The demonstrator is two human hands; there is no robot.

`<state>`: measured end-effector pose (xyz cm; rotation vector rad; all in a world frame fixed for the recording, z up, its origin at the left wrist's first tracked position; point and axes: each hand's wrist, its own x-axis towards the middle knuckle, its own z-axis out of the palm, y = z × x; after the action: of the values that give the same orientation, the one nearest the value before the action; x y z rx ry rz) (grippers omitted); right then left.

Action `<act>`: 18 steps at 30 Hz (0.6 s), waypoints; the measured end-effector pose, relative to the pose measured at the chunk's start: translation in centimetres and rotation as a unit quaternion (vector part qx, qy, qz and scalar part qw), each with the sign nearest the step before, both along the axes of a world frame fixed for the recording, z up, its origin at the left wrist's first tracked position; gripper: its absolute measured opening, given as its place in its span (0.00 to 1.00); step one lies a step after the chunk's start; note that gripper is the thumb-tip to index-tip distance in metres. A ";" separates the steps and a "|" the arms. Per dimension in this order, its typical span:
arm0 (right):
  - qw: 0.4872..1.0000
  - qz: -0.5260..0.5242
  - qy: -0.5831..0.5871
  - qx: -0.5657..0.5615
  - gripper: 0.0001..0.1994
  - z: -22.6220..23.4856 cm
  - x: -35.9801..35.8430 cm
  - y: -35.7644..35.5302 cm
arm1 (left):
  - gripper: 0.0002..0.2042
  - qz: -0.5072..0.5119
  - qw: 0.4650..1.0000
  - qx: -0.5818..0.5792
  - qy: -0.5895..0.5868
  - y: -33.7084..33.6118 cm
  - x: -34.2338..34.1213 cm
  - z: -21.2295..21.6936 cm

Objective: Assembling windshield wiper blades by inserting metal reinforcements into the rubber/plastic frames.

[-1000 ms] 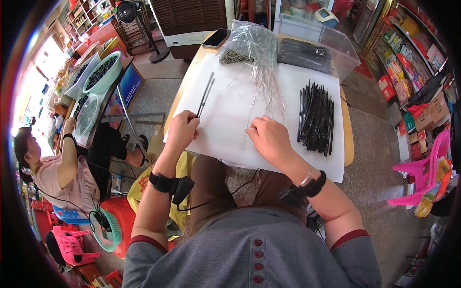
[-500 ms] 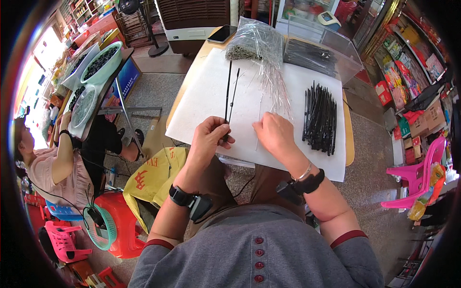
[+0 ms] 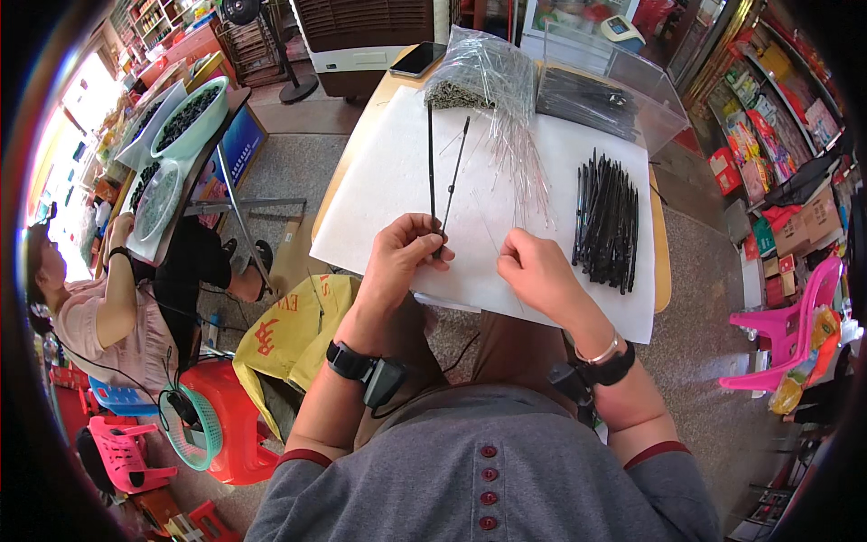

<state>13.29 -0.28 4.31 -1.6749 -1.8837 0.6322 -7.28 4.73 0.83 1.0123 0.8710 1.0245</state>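
A: Closest in?
B: Pinched in the left hand (image 3: 404, 256), thumb against fingers: two slim black rods (image 3: 432, 167), pointing away from the body, spread at the far ends.
A: And the right hand (image 3: 544, 273)?
B: Well apart from the left, curled, fingertips bunched over the white sheet (image 3: 375, 203). Thin pale wire (image 3: 486, 226) just beside the fingertips; gripped or not, cannot tell.
A: Right of that?
B: Dense heap of black rods (image 3: 607, 221) on the sheet, lying roughly parallel. Underneath, wooden counter (image 3: 663, 271).
A: Farther off?
B: Clear plastic bag (image 3: 492, 65), silvery wires (image 3: 522, 172) fanning out toward the hands. To the right, clear box (image 3: 657, 101) with dark strips (image 3: 587, 101) inside. To the left, dark phone (image 3: 418, 60), flat near the counter's edge.
A: Past the counter?
B: Brown-slatted unit (image 3: 368, 34), on the floor.
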 end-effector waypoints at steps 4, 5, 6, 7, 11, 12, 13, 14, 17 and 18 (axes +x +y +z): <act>0.947 0.042 0.270 -0.167 0.08 2.0 1.3 -1.5 | 0.06 -0.028 0.999 -0.006 -0.019 0.0 -0.3 -0.1; 0.947 0.044 0.270 -0.170 0.08 2.3 1.9 -1.7 | 0.06 -0.033 0.999 -0.004 -0.017 -0.1 -0.4 -0.2; 0.919 0.064 0.337 -0.193 0.08 2.5 2.5 -1.9 | 0.06 -0.029 0.999 -0.006 -0.017 -0.2 -0.5 -0.2; 0.887 0.080 0.401 -0.214 0.09 3.0 3.1 -2.2 | 0.06 -0.031 0.999 -0.004 -0.016 -0.2 -0.5 -0.2; 0.879 0.115 0.409 -0.215 0.10 5.1 4.4 -3.2 | 0.06 -0.031 0.999 0.009 -0.009 -0.4 -0.6 -0.1; 0.879 0.114 0.409 -0.216 0.10 4.7 4.5 -2.9 | 0.06 -0.030 0.999 0.008 -0.010 -0.3 -0.6 -0.2; 0.873 0.102 0.427 -0.211 0.10 4.1 4.6 -2.5 | 0.06 -0.032 0.999 0.011 -0.009 -0.3 -0.6 -0.2; 0.867 0.090 0.445 -0.206 0.10 3.2 4.7 -2.1 | 0.06 -0.034 0.999 0.014 -0.007 -0.3 -0.5 -0.4; 0.874 0.073 0.429 -0.217 0.10 0.9 4.0 -0.8 | 0.06 -0.031 0.999 0.015 -0.003 -0.2 -0.3 -0.5; 0.874 0.073 0.429 -0.216 0.10 0.4 3.7 -0.5 | 0.06 -0.032 0.999 0.015 -0.003 -0.2 -0.3 -0.5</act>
<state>17.03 -0.79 4.70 -1.1463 -1.2500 1.6359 -7.53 4.51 0.35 1.0562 0.8159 0.9896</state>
